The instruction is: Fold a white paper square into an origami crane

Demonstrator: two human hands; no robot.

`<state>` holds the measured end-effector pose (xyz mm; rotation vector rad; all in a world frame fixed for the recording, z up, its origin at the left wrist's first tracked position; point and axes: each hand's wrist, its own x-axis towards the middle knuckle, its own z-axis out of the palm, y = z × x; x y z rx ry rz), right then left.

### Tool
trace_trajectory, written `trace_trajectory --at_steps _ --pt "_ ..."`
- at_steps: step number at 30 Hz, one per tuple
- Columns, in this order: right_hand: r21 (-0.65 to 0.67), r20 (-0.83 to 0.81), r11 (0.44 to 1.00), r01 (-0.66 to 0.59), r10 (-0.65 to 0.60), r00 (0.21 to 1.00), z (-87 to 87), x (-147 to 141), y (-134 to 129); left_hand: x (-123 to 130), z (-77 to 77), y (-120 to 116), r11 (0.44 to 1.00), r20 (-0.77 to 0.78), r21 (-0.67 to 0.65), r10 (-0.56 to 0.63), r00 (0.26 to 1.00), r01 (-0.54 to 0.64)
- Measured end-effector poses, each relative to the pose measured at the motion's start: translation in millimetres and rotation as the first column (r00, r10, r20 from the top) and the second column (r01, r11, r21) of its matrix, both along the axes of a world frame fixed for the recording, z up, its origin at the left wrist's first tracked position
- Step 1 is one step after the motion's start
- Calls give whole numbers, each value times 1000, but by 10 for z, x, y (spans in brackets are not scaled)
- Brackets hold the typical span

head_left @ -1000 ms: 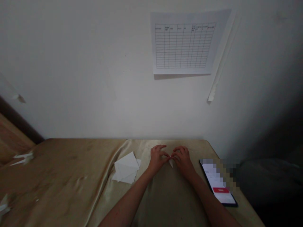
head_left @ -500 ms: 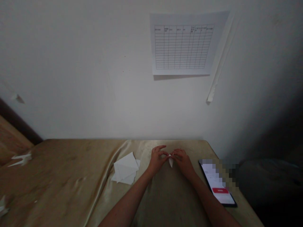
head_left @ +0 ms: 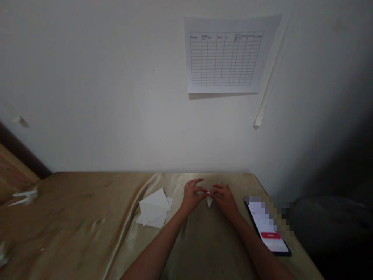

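A small folded piece of white paper (head_left: 209, 201) is held between both hands over the cloth-covered table, its pointed end hanging toward me. My left hand (head_left: 192, 196) pinches its upper left part between thumb and index finger, the other fingers raised. From the other side, my right hand (head_left: 224, 198) grips it in a similar pinch, with the fingertips of the two hands almost meeting. The fingers cover the paper's upper part, so its folds there are hard to make out. Left of my left hand lies a loose stack of white paper sheets (head_left: 154, 208).
A phone (head_left: 269, 229) with a lit screen lies near the right edge of the table cloth (head_left: 87, 217). Folded white paper pieces (head_left: 27, 196) rest at the far left. A printed chart (head_left: 224, 58) hangs on the wall behind.
Both hands keep their pinch on the folded paper and have shifted only very slightly. The sheets and the phone stay in place.
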<state>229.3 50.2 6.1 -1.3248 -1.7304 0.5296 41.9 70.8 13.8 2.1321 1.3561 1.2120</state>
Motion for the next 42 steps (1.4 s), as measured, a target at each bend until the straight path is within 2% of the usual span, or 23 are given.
trace_trajectory --at_steps 9,17,33,42 --pt "-30 -54 999 14 -15 998 4 5 -7 -3 20 -22 1000 21 12 19 1000 -19" --pt "-53 -137 998 -28 21 990 59 -9 -40 16 49 -38 998 11 52 39 999 -39" --pt "-28 -157 1000 -11 7 988 82 -29 -63 34 62 -54 999 16 13 31 999 -31" --pt "-10 -143 1000 28 -29 989 37 -36 -40 35 37 -38 1000 8 -8 29 1000 -29"
